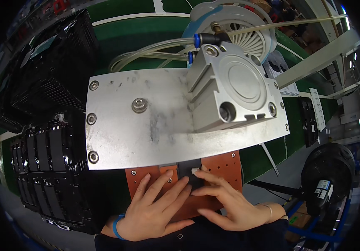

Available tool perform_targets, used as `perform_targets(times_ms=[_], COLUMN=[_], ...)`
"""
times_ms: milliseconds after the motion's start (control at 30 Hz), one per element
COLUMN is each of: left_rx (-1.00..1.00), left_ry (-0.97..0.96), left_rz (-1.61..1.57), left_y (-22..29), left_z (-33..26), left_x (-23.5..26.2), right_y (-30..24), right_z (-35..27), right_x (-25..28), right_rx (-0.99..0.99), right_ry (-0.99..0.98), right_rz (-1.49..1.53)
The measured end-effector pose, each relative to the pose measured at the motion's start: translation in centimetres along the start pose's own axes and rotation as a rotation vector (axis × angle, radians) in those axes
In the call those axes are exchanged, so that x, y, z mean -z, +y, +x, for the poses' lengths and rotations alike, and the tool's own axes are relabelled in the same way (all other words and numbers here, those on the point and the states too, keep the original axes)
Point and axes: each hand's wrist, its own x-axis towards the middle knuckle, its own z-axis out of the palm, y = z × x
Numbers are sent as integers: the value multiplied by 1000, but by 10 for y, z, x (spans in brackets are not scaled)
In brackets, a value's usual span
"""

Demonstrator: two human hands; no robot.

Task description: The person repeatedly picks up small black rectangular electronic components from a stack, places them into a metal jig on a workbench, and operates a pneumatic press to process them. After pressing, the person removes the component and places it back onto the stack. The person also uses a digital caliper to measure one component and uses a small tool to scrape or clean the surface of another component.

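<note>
Cylinder (247, 85) looms; spread left hand (150, 213) apparently touches strip (186, 168).

Matt dark strip (185, 169), smudged metal plate (121, 131)

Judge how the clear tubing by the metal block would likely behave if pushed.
The clear tubing would probably flex, since it curves smoothly. It looks light, being thin and translucent. A push would likely shift the curve more than the end seated in the blue-collared fitting.
</note>
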Motion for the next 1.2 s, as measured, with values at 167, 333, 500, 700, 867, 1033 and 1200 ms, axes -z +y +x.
perform_targets(times_ms=[167,333,500,700,867,1033,1200], left_rx=[-32,-91,-112,235,451,463,526], left_ry=[4,92,332,163,-75,237,578], left_rz=[-66,-124,-166,-967,-1598,-1621,-1321], left_y=[-3,-3,0,18,21,19,27], left_z=[-2,0,-14,-25,-31,-35,-11], left_x=[1,4,-4,6,-1,-6,4], right_y=[7,19,25,1,-20,26,183], right_z=[-1,27,8,-15,-16,-16,-84], right_x=[7,9,3,-7,-18,26,107], right_rx=[-282,-451,-248,298,967,570,-292], right_ry=[175,211,291,448,379,666,813], right_rz=[1032,535,615,57,-523,-569,-867])
